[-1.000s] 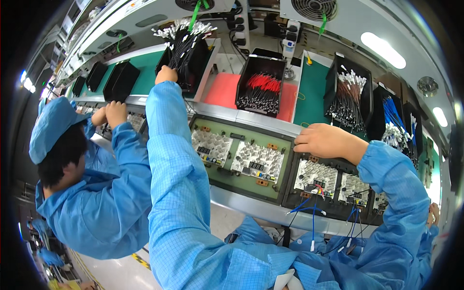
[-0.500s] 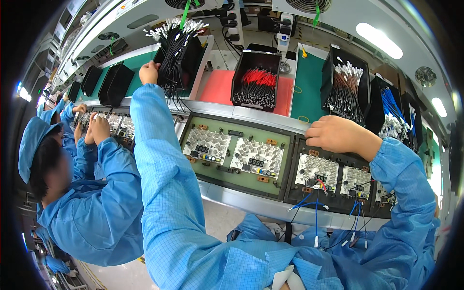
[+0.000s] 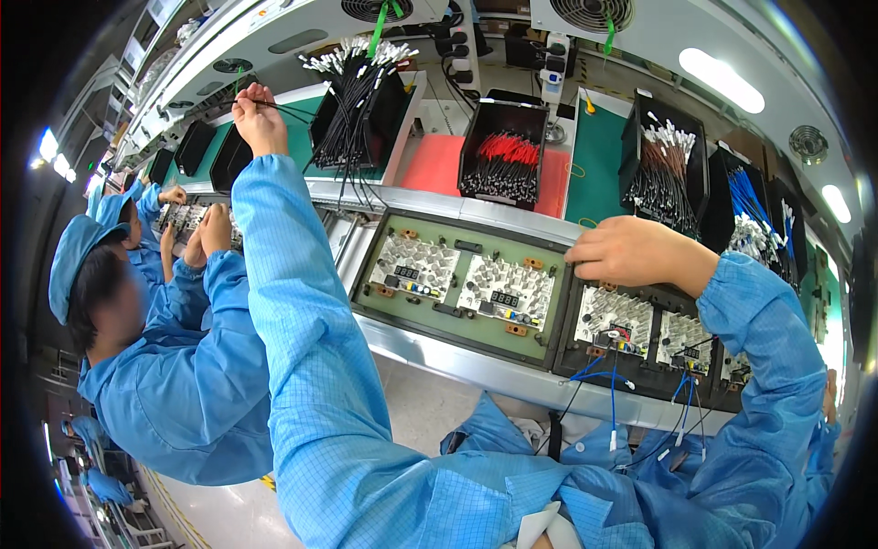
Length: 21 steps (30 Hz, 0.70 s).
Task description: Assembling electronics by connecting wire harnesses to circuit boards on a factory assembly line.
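My left hand [image 3: 260, 121], raised at the far left of the bench, is closed on a thin black wire [image 3: 285, 109]. That wire runs toward a bundle of black wires with white connectors [image 3: 352, 96] in a black bin [image 3: 390, 119]. My right hand [image 3: 640, 251] hovers over the upper edge of a dark tray [image 3: 567, 343], fingers curled down; whatever they hold is hidden. Under it lie white circuit boards [image 3: 615, 320], blue wires [image 3: 613, 403] trailing from them over the bench's front edge. A green tray [image 3: 439, 337] to the left bears two more boards [image 3: 505, 291].
Behind the trays stand black bins of red-and-black wires [image 3: 503, 165], brown wires [image 3: 666, 174] and blue wires [image 3: 748, 206]. A co-worker [image 3: 174, 366] in blue sits close on my left. A metal rail [image 3: 439, 348] borders the bench's front.
My left hand has moved up and left from beside the bin, with a black wire now showing in its fingers. My right hand stays by the dark tray. The view has shifted slightly.
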Each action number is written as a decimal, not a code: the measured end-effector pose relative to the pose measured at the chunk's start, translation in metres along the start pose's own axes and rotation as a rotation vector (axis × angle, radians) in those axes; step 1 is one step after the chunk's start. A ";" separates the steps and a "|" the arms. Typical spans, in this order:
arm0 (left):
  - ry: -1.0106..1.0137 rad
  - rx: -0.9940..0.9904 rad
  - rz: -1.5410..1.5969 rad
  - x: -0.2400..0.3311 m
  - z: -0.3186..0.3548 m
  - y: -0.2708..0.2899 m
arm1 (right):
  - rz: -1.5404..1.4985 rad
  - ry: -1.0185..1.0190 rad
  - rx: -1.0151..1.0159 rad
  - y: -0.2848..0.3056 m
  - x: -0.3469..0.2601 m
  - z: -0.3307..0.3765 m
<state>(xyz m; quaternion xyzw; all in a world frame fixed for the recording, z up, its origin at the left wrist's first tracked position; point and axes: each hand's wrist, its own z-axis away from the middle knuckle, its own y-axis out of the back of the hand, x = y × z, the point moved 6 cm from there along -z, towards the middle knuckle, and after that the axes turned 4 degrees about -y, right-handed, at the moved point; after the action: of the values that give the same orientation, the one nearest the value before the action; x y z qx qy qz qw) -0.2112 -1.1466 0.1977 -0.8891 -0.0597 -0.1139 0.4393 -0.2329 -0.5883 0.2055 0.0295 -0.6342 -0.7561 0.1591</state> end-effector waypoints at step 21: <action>0.468 -0.511 -0.328 0.104 0.251 -0.217 | -0.524 -0.223 0.658 0.112 0.012 -0.123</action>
<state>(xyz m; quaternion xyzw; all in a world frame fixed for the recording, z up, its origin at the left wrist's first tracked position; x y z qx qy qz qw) -0.1181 -0.8144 0.2429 -0.8986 -0.0689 -0.3938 0.1810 -0.1910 -0.7250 0.2922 0.1568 -0.8259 -0.5269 -0.1252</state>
